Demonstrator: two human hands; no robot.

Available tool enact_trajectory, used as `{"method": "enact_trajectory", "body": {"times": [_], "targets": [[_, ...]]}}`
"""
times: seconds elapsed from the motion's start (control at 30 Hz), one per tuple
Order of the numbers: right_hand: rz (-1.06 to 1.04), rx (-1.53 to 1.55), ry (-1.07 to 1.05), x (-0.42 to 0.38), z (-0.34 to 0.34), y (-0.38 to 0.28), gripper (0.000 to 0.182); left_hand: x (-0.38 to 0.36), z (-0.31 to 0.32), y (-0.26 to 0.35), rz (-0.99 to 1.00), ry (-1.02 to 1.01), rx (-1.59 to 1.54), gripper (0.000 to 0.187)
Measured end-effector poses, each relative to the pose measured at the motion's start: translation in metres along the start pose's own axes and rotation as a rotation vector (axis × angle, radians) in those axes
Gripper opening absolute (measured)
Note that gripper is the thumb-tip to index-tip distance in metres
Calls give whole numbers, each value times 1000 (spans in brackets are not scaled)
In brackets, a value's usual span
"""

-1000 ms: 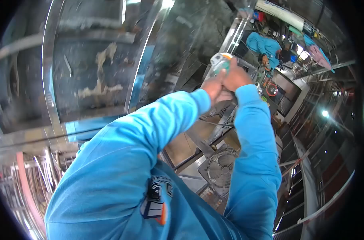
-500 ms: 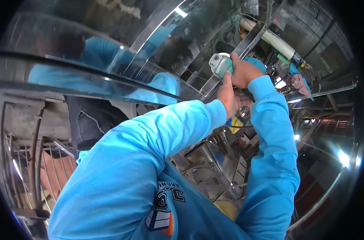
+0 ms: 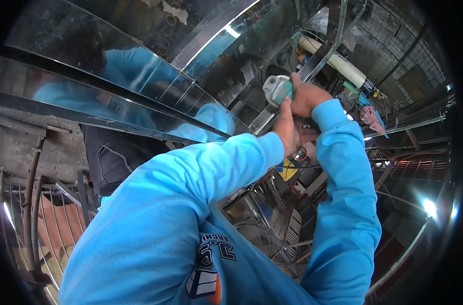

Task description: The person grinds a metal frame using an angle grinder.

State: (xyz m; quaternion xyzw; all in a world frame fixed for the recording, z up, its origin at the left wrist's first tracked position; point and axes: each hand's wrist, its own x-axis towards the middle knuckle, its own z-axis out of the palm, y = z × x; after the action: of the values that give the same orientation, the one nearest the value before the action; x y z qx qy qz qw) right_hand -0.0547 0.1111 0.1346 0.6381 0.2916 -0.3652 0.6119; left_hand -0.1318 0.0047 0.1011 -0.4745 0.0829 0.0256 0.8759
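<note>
An angle grinder [image 3: 280, 90] with a silver gear head and a teal body is held in both my hands, over a shiny metal bar [image 3: 262, 121]. My right hand [image 3: 309, 97] wraps around the body from the right. My left hand [image 3: 286, 127] grips it from below, its thumb up against the body and its other fingers partly hidden. Behind the gear head and hands, the disc cannot be made out. Whether it touches the metal does not show.
Polished sheet metal [image 3: 140, 76] reflecting my sleeves fills the upper left. A long white tube [image 3: 343, 63] lies beyond the bar at upper right. A yellow object [image 3: 287, 170] sits below my hands. Metal bars [image 3: 48, 234] stand at lower left.
The view has shifted slightly. The grinder's head appears a little lower and more turned, and the bright glow beside it is gone. Both hands keep their hold.
</note>
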Motion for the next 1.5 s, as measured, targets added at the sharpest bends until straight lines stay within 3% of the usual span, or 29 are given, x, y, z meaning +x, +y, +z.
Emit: {"method": "enact_trajectory", "body": {"times": [0.07, 0.3, 0.53, 0.77, 0.9, 0.97, 1.03, 1.37, 1.5], "targets": [[48, 13, 39, 3, -8, 8, 92, 14, 1, 7, -66, -118, -20, 86], [-7, -20, -79, -1, -6, -13, 90, -10, -17, 14, -132, -116, 64, 89], [-25, 79, -47, -13, 21, 0, 72, -30, -19, 4, -223, -113, 71, 93], [-94, 166, -103, -26, 58, -14, 73, -66, -31, -14, -201, 78, 68, 90], [-64, 105, -38, -36, 42, -9, 75, -53, -26, -19, -182, -4, 43, 88], [5, 102, 93, -25, 42, 9, 77, -27, -27, -13, -201, -84, 51, 85], [82, 142, 73, -30, 23, 4, 78, -17, -21, -7, -193, -127, 106, 86], [-75, 194, 11, -37, 72, -9, 71, -71, -33, -17, -202, 106, 115, 85], [-18, 192, 50, -42, 47, 5, 70, -48, -22, -18, -171, -51, 123, 84]]}}
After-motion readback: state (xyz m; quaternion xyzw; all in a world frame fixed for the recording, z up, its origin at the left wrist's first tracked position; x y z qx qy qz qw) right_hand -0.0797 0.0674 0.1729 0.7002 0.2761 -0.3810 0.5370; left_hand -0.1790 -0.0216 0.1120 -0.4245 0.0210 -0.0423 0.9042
